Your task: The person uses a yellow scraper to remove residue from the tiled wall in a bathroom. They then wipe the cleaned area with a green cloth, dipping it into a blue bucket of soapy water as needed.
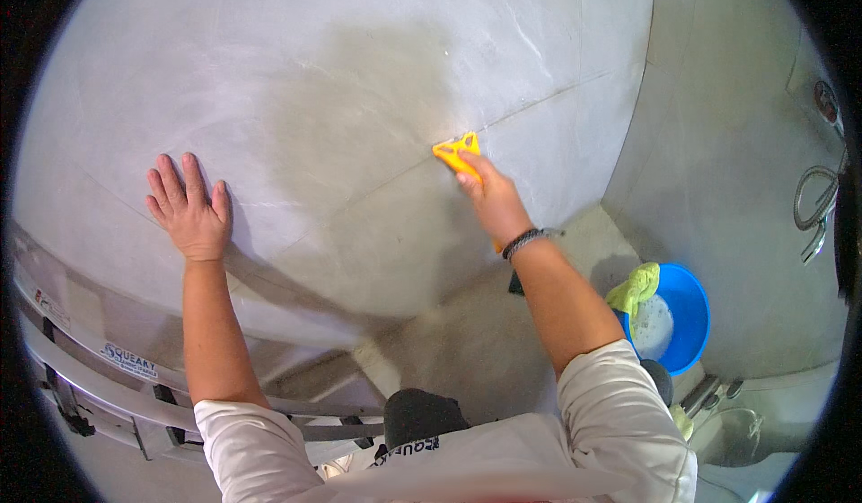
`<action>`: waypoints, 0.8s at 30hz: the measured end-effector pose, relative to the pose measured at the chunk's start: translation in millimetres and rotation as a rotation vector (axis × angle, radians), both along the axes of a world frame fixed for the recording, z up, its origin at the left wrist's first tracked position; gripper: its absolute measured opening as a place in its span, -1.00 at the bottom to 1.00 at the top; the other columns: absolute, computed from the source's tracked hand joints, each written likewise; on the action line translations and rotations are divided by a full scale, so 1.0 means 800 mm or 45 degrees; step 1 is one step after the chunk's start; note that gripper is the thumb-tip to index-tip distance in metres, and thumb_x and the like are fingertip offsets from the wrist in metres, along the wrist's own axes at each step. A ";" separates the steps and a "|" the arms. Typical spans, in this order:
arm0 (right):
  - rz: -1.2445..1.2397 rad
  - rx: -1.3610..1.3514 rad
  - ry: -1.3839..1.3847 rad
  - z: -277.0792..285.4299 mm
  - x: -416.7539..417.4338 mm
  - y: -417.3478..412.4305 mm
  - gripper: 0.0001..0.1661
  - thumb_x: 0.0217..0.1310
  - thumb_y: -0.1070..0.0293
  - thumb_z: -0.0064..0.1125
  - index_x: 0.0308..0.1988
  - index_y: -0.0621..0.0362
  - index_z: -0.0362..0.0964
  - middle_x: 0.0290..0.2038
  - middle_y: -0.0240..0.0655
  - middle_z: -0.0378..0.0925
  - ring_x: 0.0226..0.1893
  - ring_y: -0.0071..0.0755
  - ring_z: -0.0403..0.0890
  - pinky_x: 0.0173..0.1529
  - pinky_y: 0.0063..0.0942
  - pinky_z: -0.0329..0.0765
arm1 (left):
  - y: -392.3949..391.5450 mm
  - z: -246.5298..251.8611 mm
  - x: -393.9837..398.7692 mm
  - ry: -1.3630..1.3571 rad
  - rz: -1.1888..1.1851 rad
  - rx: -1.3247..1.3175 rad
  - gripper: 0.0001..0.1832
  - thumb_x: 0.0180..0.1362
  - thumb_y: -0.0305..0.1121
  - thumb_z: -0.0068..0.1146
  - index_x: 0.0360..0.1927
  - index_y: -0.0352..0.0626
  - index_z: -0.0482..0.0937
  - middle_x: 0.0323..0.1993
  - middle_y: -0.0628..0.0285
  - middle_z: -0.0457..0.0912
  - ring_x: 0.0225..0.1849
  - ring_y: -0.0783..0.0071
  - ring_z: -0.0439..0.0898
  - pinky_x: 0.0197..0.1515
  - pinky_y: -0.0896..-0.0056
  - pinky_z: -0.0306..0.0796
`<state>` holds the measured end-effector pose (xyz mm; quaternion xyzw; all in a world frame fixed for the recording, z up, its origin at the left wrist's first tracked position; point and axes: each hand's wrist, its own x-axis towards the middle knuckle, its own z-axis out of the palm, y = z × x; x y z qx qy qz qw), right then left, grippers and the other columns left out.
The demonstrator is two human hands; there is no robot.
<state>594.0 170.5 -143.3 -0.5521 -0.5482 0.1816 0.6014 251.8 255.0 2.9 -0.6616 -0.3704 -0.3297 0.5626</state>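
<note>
With fingers spread, my left hand (pixel 192 213) rests flat against the grey tiled wall (pixel 350 112) and holds nothing. My right hand (pixel 495 193) is closed around the handle of a yellow plastic scraper (pixel 459 151). The scraper's wide head meets the wall close to a joint line between tiles. Its blade edge is too small to make out. A darker patch, perhaps shadow or damp, spreads over the wall between my hands.
At the right, a blue basin (pixel 692 321) on the floor holds foamy water, with a yellow-green cloth (pixel 636 287) over its rim. Metal ladder rails (pixel 101 368) run along the lower left. A shower hose (pixel 801 200) and fittings hang on the right wall (pixel 734 200).
</note>
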 end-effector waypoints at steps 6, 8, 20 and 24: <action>-0.223 0.237 -0.024 0.116 0.006 0.025 -0.65 0.13 0.24 -0.09 -0.10 0.17 0.31 -0.24 0.01 0.43 -0.20 -0.02 0.46 -0.15 -0.34 0.39 | -0.006 -0.003 0.001 -0.007 0.031 -0.018 -0.42 0.08 0.03 -0.24 0.18 0.07 0.15 0.25 0.15 -0.02 0.27 0.13 -0.07 0.20 0.02 -0.23; -0.248 0.323 -0.107 0.124 0.014 0.031 -0.65 0.13 0.23 -0.09 -0.10 0.15 0.31 -0.24 0.02 0.43 -0.22 -0.03 0.47 -0.17 -0.33 0.40 | -0.006 -0.001 0.003 0.007 0.024 -0.003 -0.42 0.08 0.01 -0.24 0.18 0.04 0.15 0.25 0.13 -0.01 0.27 0.11 -0.06 0.19 0.00 -0.21; -0.195 0.344 -0.317 0.178 -0.017 0.039 -0.65 0.10 0.22 -0.05 -0.10 0.09 0.31 -0.23 -0.01 0.44 -0.19 0.01 0.45 -0.12 -0.28 0.40 | -0.005 -0.003 0.000 -0.079 0.008 -0.058 -0.44 0.04 0.06 -0.17 0.14 0.18 0.22 0.24 0.24 0.03 0.28 0.23 -0.07 0.24 0.11 -0.33; -0.211 0.465 -0.408 0.261 -0.008 0.040 -0.63 0.10 0.17 -0.05 -0.10 0.08 0.31 -0.25 0.00 0.45 -0.22 0.01 0.47 -0.15 -0.28 0.41 | -0.007 -0.001 -0.003 -0.078 0.014 -0.088 -0.44 0.01 0.06 -0.13 0.13 0.22 0.23 0.24 0.26 0.03 0.27 0.23 -0.05 0.21 0.04 -0.25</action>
